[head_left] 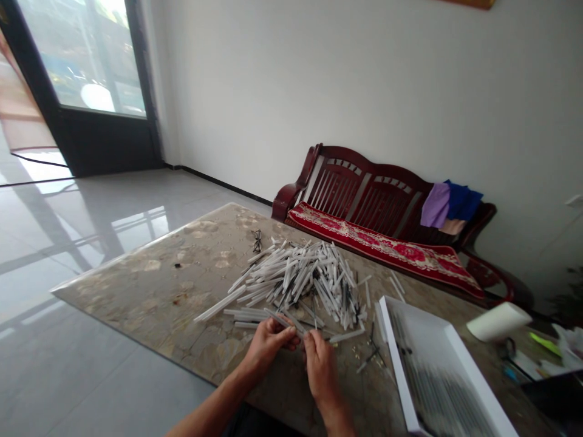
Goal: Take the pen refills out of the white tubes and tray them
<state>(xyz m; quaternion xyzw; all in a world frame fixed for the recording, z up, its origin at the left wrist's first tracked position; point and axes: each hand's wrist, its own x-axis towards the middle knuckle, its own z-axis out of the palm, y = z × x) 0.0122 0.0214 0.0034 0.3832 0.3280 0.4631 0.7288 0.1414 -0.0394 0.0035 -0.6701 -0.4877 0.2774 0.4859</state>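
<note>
My left hand (pixel 269 345) is closed around a slim, whitish plastic tube (pixel 281 318), which slants down toward my other hand. Close beside it, my right hand (pixel 320 363) pinches at the tube's lower end; what lies between those fingertips is hidden. Just beyond both hands spreads a large heap of similar whitish tubes (pixel 296 276), with thin dark pieces showing among them. To the right of my right hand lie several small dark stick-like parts (pixel 374 351) and tiny brass-coloured bits (pixel 356 351).
A white open box (pixel 395 358) holding rows of thin grey sticks stands at the right. Past it lies a white roll (pixel 498 320). A dark spindly item (pixel 257 241) rests behind the heap on the patterned table (pixel 150 291). Behind stands a red wooden bench (pixel 364 182).
</note>
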